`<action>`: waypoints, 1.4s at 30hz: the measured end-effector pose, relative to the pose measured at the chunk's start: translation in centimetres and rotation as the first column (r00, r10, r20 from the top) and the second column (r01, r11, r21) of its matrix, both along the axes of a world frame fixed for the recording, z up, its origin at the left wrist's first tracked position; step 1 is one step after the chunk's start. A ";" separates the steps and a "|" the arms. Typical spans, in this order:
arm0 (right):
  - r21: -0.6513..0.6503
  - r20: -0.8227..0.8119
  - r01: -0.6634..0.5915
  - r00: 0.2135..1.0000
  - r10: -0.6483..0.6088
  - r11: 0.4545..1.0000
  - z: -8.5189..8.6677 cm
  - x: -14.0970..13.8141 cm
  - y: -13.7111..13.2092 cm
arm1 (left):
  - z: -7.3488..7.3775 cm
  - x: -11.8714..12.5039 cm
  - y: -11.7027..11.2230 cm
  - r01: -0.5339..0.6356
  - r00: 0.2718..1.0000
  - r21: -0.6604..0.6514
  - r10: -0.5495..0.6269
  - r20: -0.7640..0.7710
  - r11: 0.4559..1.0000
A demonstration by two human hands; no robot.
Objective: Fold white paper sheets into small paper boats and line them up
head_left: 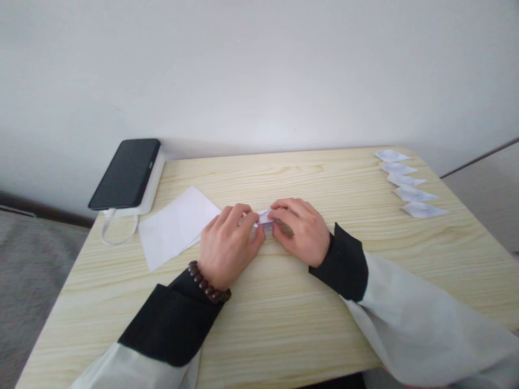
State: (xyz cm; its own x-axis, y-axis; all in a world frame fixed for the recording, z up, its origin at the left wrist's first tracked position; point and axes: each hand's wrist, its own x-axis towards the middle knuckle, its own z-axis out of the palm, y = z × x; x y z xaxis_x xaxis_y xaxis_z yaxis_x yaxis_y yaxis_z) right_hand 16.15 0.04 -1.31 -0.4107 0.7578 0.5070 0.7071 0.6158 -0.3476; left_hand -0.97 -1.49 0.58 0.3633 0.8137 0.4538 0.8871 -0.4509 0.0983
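Observation:
A small folded piece of white paper (265, 217) is held between my two hands over the middle of the table. My left hand (230, 240) pinches its left end between thumb and fingers. At the other end, my right hand (300, 227) grips it with thumb and fingertips. The fingers cover much of the paper, so its full shape is hidden. Just left of my left hand lie flat white paper sheets (174, 229), partly overlapped by that hand. Several folded paper boats (424, 209) sit in a column at the table's right side.
A black phone (125, 173) rests on a white box-like device (156, 186) at the back left, with a white cable (117, 243) looping onto the wooden table (275, 324). A white wall (259, 75) stands behind the table's back edge.

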 end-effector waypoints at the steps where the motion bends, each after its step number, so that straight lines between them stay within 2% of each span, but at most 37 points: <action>1: -0.004 -0.001 0.000 1.000 0.000 1.000 0.0 0.0 0.0 | 0.0 0.0 0.0 -0.012 1.000 0.013 0.012 -0.016 1.000; 12: -0.015 0.023 0.087 0.996 -0.087 0.996 0.3 -0.5 -0.4 | -0.2 0.4 0.0 -0.009 1.000 0.026 0.010 -0.025 1.000; 15: -0.018 0.026 0.066 0.998 -0.066 0.998 0.3 -0.5 -0.4 | -0.3 0.4 0.1 -0.002 1.000 0.006 0.002 -0.005 1.000; 21: -0.028 0.061 0.013 0.998 -0.011 1.000 0.4 -0.4 -0.3 | -0.3 0.4 0.3 0.092 0.995 -0.091 -0.088 0.045 0.992; 42: -0.048 0.070 0.028 0.997 -0.025 0.998 0.2 -0.3 -0.4 | -0.4 0.4 0.1 0.025 0.995 -0.127 -0.012 0.098 0.992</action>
State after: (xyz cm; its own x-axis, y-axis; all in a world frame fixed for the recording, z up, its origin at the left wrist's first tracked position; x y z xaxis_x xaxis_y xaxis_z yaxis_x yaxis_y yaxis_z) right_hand 15.89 -0.35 -1.11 -0.4230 0.7918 0.4406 0.7461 0.5803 -0.3266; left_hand -0.62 -1.39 0.18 0.3383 0.8610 0.3799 0.8621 -0.4454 0.2417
